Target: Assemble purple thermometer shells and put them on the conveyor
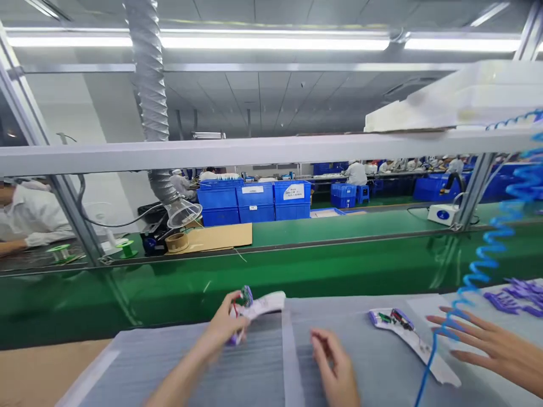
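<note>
On the grey ribbed foam mat point(190, 362) covering the tabletop, my left hand point(224, 328) is pinching a white curved plastic shell with a purple part point(258, 305), lifted just off the mat. My right hand point(335, 362) hovers loosely curled, holding nothing. Another person's hand point(487, 342) is spread beside a second white shell with circuit board point(403, 328).

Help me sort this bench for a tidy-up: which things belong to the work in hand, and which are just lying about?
In hand:
left hand gripping a white part with purple end
right hand, holding nothing, over the grey foam mat
second white part on the mat

Lying about:
purple pieces
blue coiled hose
cardboard sheet
tape roll
blue crates
another person's hand
</note>
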Demonstrator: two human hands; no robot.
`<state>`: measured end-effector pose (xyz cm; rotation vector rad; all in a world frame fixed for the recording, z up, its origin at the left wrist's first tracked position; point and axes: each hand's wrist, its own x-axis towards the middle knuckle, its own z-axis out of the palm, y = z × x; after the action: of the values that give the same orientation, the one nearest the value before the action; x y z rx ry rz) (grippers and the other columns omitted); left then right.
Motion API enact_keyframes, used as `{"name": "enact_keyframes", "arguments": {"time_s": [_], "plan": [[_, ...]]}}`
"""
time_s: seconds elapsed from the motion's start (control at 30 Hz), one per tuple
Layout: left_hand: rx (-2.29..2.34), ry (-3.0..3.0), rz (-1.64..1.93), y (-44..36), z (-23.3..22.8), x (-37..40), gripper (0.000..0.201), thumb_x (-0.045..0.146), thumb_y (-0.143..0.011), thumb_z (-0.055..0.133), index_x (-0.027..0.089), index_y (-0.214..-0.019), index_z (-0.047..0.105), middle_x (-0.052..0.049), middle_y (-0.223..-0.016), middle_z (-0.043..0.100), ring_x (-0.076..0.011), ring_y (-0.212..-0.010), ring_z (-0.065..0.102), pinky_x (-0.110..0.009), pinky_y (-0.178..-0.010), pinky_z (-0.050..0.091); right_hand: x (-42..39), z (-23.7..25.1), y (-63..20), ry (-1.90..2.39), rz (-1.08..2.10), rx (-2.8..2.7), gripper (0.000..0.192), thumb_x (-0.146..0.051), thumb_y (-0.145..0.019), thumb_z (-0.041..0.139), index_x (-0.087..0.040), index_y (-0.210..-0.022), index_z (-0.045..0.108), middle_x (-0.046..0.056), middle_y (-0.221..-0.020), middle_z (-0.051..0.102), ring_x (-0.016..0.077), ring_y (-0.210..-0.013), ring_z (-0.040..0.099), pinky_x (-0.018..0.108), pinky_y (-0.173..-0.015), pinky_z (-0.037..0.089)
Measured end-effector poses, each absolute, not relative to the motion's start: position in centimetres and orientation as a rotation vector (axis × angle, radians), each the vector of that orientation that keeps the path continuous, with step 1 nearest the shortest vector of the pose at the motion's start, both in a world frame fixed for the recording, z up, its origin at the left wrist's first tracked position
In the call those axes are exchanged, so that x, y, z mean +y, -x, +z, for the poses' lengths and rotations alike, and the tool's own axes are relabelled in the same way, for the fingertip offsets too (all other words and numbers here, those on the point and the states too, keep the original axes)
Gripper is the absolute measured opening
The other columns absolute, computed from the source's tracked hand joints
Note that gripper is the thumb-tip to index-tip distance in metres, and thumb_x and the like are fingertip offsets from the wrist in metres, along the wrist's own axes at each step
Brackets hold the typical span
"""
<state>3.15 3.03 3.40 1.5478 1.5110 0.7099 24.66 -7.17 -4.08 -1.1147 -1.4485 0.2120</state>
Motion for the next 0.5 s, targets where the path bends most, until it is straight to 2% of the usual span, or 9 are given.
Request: {"name": "enact_keyframes", "arguments": {"time_s": [0.07,0.13,0.2,0.27,0.3,0.4,0.5], "plan": [[1.412,-1.585,0.615,-2.5,2.0,-2.1,0.067,0.005,-0.07,0.052,0.021,-0.131,0.028,-0.005,-0.1,0.06,-0.0081,-0.045,0.058,-0.024,-0.045,0.05,-7.7,-3.2,-25.1,1.196,0.289,-1.401,0.023,-0.029,-0.09,0.048,-0.034,-0.106,0.062,0.007,-0.086,0.068,0.0245,-0.07,0.065,0.034,-0.055,0.055],[1.337,-1.644,0.565,-2.5,0.7,-6.2,0.071,0.004,-0.063,0.052,0.022,-0.129,0.032,-0.008,-0.11,0.056,-0.0124,-0.056,0.063,-0.026,-0.049,0.053,-8.2,-2.6,-24.5,1.24,0.397,-1.446,0.022,-0.031,-0.086,0.055,-0.032,-0.105,0.064,0.006,-0.089,0.067,0.0222,-0.069,0.064,0.033,-0.06,0.055],[1.256,-1.732,0.574,-2.9,-0.3,-8.6,0.074,0.0,-0.057,0.052,0.023,-0.126,0.039,-0.008,-0.118,0.052,-0.0197,-0.089,0.064,-0.031,-0.074,0.055,-8.5,-2.2,-23.0,1.248,0.512,-1.545,0.022,-0.03,-0.081,0.062,-0.03,-0.102,0.066,0.005,-0.089,0.067,0.0194,-0.067,0.063,0.031,-0.061,0.054],[1.176,-1.816,0.615,-3.2,-0.9,-9.6,0.074,-0.003,-0.055,0.051,0.024,-0.124,0.043,-0.006,-0.122,0.048,-0.0223,-0.116,0.05,-0.035,-0.1,0.041,-8.8,-2.0,-21.4,1.26,0.636,-1.631,0.021,-0.026,-0.079,0.064,-0.03,-0.099,0.067,0.003,-0.084,0.067,0.0177,-0.066,0.063,0.029,-0.061,0.053],[1.144,-1.841,0.635,-3.3,-1.2,-9.7,0.075,-0.004,-0.055,0.05,0.024,-0.124,0.043,-0.006,-0.123,0.047,-0.0223,-0.121,0.044,-0.037,-0.106,0.034,-8.9,-2.0,-20.7,1.269,0.689,-1.657,0.02,-0.025,-0.079,0.063,-0.029,-0.098,0.067,0.002,-0.081,0.067,0.017,-0.064,0.063,0.028,-0.061,0.052],[1.101,-1.933,0.663,-3.0,-1.8,-9.5,0.077,-0.002,-0.061,0.048,0.024,-0.131,0.036,-0.008,-0.129,0.044,-0.0236,-0.126,0.038,-0.043,-0.109,0.029,-9.5,-1.7,-19.6,1.289,0.772,-1.697,0.021,-0.02,-0.081,0.059,-0.029,-0.098,0.067,0.0,-0.076,0.067,0.0156,-0.065,0.063,0.025,-0.06,0.051],[1.152,-2.068,0.61,-2.1,-2.5,-9.3,0.084,0.001,-0.062,0.051,0.023,-0.14,0.027,-0.011,-0.139,0.038,-0.0271,-0.13,0.032,-0.048,-0.11,0.024,-10.0,-1.1,-19.8,1.247,0.762,-1.747,0.026,-0.018,-0.082,0.057,-0.032,-0.103,0.065,-0.001,-0.083,0.068,0.0153,-0.072,0.064,0.024,-0.065,0.052]]}}
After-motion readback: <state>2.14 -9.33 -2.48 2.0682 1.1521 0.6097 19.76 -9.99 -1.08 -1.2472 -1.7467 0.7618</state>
